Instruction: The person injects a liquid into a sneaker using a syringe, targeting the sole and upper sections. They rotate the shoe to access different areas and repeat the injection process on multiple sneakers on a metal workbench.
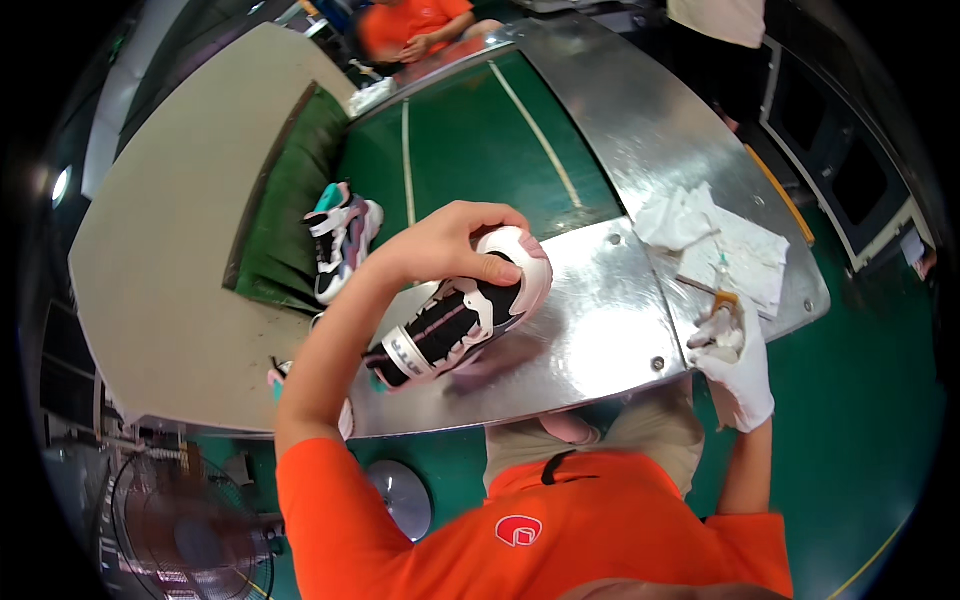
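**Black-and-white shoe [440, 330] gripped by the left hand [455, 245] over a metal bench [600, 310]**

The metal bench is spread across the middle and right of the view, and a green belt [480, 140] marked with two pale lines is set into it. The left side is taken up by a beige panel [180, 220], along whose inner edge a green flap [275, 235] is fixed. A fan [195, 520] is seen at the lower left, and a person in an orange shirt [420, 25] is seated beyond the far end.

The black-and-white shoe is held above the near part of the bench, its toe pointed to the upper right; whether its heel is touched to the metal cannot be told. The left hand is closed around the toe, with the thumb laid on the upper. A second shoe [340, 245] is placed just beside the flap.

White cloths [750, 255] are spread on the bench's right part. Just below them, the right hand [735, 375] is covered in white fabric; whether it is closed cannot be told. A small yellow-brown piece [725, 298] is seen at its fingers.
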### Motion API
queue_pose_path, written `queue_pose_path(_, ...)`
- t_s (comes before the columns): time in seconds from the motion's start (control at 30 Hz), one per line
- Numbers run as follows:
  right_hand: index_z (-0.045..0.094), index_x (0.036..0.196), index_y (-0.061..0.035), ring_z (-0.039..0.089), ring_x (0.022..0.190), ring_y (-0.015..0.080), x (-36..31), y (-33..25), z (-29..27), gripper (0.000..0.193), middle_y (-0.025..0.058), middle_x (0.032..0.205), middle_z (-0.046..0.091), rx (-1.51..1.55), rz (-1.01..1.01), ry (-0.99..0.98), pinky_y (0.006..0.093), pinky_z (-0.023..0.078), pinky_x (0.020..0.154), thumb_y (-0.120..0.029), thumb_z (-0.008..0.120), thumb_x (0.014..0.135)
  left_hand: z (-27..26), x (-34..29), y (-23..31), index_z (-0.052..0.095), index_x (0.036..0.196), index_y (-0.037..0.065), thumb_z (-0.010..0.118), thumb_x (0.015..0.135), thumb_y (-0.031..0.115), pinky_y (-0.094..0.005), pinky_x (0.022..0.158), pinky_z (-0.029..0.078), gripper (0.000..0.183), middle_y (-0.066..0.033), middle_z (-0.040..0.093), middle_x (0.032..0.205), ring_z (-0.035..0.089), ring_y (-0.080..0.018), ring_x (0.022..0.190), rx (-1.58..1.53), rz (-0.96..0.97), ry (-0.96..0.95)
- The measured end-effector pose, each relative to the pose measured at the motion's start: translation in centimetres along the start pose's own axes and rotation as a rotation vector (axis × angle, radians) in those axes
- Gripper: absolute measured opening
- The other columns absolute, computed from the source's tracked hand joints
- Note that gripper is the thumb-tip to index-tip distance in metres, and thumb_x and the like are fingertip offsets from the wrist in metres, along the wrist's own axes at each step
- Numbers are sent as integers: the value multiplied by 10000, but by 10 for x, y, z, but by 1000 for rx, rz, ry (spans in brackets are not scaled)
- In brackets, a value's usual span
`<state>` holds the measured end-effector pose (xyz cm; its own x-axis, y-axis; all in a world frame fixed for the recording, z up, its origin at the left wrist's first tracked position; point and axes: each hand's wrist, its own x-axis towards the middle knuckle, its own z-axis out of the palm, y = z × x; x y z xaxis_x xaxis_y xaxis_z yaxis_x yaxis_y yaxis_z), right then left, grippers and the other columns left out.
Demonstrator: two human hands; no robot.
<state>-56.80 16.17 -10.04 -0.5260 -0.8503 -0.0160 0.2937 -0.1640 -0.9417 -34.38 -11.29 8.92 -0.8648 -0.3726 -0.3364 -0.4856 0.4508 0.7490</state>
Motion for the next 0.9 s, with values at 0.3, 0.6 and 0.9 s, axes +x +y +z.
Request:
queue_pose_path(0.3,418,1360,-61,618,844,164,9,4,-5,748,89,1104,527,-34,15,-25,260,532,703,34,664,660,30,-86,-32,563,1259,20,821,778,287,-309,949,459,608,-56,618,1175,595,-155,1074,-483,561,490)
queue_pose_path(0.6,352,1427,-40,658,891,241,6,-10,-8,749,152,1186,530,-57,22,-10,319,577,735,26,566,712,63,-62,-28,505,1327,-2,715,865,439,-310,935,458,672,-82,618,1178,583,-162,1078,-394,555,578)
queue_pose_path(0.9,313,1477,-40,617,979,210,-3,-49,27,832,159,1235,534,-82,-83,-23,292,535,817,-28,576,687,67,-61,-17,572,1264,48,711,866,372,-314,970,438,531,-65,598,1178,566,-173,1103,-323,572,524)
